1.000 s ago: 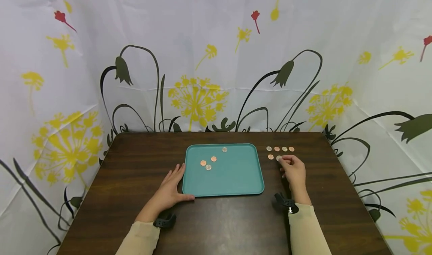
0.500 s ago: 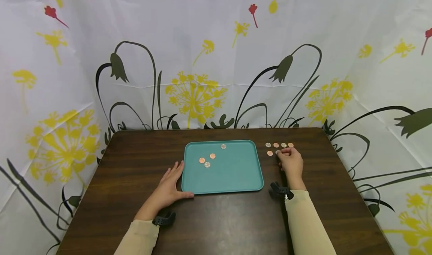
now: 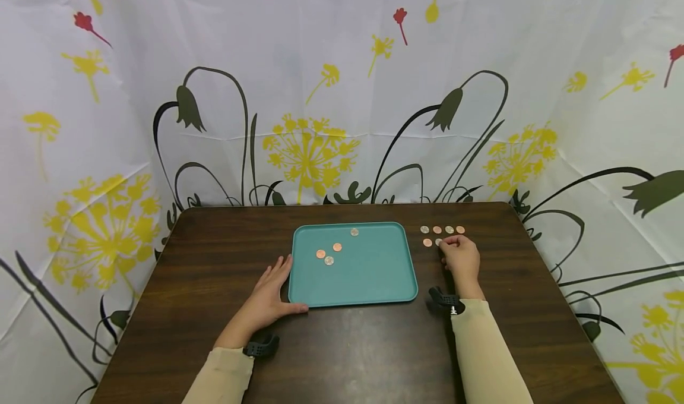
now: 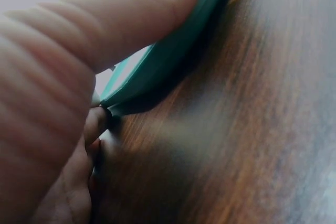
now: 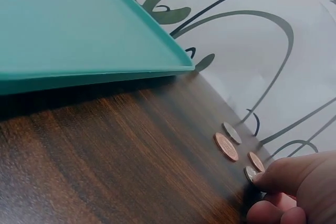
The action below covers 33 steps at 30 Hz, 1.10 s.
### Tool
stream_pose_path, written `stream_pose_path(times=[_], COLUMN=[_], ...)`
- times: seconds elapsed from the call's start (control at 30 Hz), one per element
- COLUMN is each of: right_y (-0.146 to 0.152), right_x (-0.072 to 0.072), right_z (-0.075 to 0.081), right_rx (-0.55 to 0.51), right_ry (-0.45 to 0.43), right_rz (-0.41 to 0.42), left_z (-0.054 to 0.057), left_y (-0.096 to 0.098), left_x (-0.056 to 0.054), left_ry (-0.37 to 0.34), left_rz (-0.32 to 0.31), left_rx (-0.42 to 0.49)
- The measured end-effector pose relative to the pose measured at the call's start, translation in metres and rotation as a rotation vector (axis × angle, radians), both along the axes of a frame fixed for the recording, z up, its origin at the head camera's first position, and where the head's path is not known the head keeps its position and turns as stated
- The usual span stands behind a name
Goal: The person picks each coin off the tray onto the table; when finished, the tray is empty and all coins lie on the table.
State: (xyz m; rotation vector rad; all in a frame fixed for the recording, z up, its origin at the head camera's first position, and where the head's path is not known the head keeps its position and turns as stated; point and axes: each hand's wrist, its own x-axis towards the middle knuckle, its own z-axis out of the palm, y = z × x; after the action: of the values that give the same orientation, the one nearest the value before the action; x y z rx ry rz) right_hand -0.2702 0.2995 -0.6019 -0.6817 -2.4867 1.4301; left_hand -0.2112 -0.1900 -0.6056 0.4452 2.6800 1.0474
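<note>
On the dark wooden table, to the right of the teal tray (image 3: 369, 276), my right hand (image 3: 462, 262) has its thumb and fingertips at the edge of a silver coin (image 5: 250, 173). That coin lies on the table beside a copper coin (image 3: 427, 243), below a row of copper and silver coins (image 3: 437, 230). My left hand (image 3: 265, 300) rests at the tray's near left corner, fingers spread along the left side and thumb on the front edge. Two copper coins (image 3: 320, 253) and two silver coins (image 3: 329, 261) lie in the tray.
The brown table (image 3: 352, 356) ends at the back against a white curtain (image 3: 342, 47) printed with flowers. Black wrist straps (image 3: 447, 297) sit on both forearms.
The right hand has nudged the silver coin slightly away from me, level with the copper coin beside it. The left hand and tray stay put; the head view has shifted a little.
</note>
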Motion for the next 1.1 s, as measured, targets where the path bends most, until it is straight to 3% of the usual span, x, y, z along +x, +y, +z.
stream_pose_path(times=[0.33,0.63,0.73,0.87,1.1], right_y=[0.001,-0.012,-0.034,-0.076,-0.153], right_x=[0.001,0.010,0.015,0.016,0.003], right_z=[0.002,0.002,0.010,0.019,0.017], right_rx=[-0.069,-0.325,-0.356,-0.350,-0.326], right_ry=[-0.004,0.068,0.095,0.099,0.058], right_rz=[0.013,-0.021,0.032,0.175,0.387], left_z=[0.002,0.001,0.001,0.001,0.000], left_y=[0.000,-0.001,-0.002,-0.001,0.000], left_x=[0.000,0.001,0.001,-0.001,-0.001], left_ry=[0.002,-0.001,-0.004,0.004,0.003], left_rz=[0.001,-0.005,0.000,-0.003,-0.002], left_rx=[0.007,0.012,0.012,0.010,0.009])
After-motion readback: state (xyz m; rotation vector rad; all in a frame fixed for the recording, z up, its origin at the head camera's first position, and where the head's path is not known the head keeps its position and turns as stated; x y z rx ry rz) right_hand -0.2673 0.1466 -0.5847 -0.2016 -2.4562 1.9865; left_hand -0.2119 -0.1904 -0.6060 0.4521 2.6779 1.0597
